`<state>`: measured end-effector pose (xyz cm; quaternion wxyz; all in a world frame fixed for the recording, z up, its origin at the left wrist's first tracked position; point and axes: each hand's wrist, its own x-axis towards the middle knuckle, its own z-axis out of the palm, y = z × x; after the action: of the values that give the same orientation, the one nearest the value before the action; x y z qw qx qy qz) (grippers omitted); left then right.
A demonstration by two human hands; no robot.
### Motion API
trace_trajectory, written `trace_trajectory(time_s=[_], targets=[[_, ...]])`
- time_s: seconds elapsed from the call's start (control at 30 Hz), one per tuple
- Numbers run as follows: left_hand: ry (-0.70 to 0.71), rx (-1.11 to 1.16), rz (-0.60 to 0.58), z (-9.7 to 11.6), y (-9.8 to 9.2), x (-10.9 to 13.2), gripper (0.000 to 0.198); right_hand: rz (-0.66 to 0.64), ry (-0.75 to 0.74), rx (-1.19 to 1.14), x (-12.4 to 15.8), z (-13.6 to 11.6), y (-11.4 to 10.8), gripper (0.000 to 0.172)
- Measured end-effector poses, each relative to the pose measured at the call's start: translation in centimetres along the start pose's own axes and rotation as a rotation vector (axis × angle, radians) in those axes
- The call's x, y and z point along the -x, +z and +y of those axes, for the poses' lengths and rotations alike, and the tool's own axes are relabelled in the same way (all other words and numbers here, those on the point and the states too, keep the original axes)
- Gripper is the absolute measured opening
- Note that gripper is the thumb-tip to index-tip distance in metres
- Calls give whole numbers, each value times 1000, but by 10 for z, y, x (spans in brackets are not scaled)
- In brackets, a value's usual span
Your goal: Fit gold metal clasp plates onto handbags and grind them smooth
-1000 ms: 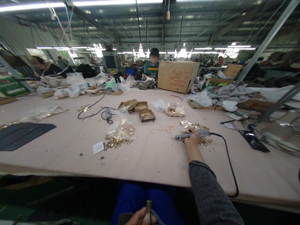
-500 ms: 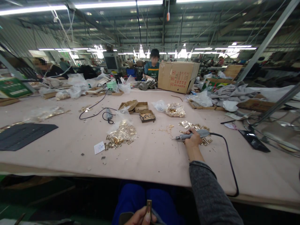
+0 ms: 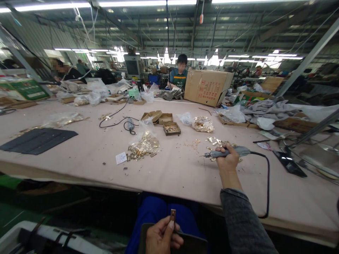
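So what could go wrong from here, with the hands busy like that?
The left hand pinches the small metal piece over the lap, off the table, so a slip might drop it out of easy reach.

The cord of the tool in the right hand loops down beside the sleeve and could catch.

Loose gold bits near the tool's tip might get scattered if knocked.

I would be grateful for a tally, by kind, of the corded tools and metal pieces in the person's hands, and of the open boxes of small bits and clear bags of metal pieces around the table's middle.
Grey corded tool in the right hand: 1
Metal piece in the left hand: 1
Open box of small bits: 1
Clear bags of metal pieces: 2
Total: 5
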<state>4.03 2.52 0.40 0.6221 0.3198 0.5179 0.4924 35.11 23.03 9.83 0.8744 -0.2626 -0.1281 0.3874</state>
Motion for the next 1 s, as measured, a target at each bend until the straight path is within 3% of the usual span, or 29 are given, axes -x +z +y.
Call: trace_trajectory(time_s=[0.2,0.33,0.43,0.57,1.0], targets=[[-46,7,-78,15,0,6,57,-207,70,6,113,-20,17,26],[-88,43,-106,13,-3,3,41,-189,153,67,188,-12,13,24],[-132,66,-119,12,-5,1,28,-194,201,91,221,0,3,23],[-159,88,-130,15,-6,0,18,-236,228,114,237,13,-7,23],[-181,114,-135,18,-8,0,25,-261,225,201,246,21,-19,18]])
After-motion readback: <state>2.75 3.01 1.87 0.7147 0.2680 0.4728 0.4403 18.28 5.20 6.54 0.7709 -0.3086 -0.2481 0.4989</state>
